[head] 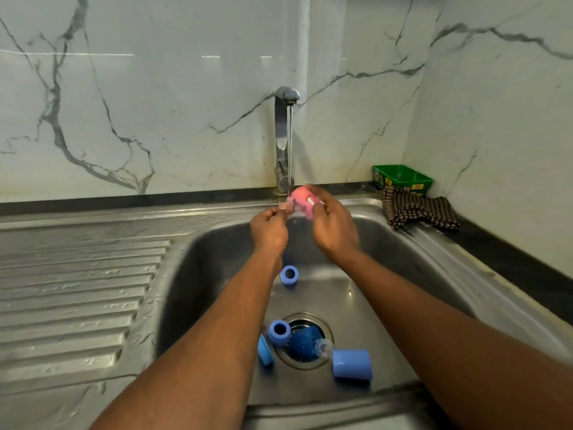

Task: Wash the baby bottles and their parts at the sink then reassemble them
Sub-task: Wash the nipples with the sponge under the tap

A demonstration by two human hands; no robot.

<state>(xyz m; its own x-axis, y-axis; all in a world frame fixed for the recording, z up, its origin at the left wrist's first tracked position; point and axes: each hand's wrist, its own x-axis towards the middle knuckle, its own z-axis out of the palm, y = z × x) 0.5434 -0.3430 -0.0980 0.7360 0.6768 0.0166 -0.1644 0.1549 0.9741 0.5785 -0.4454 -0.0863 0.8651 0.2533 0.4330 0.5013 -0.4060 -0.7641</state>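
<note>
Right hand gripping pink part, left hand pinching its edge under tap stream; should be turning it, rinsing every side.

Pink bottle part under tap; blue parts in basin

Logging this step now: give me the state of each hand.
Left hand: closed, pinching a small part under the water; what it is cannot be told.
Right hand: closed around the pink part.
</note>
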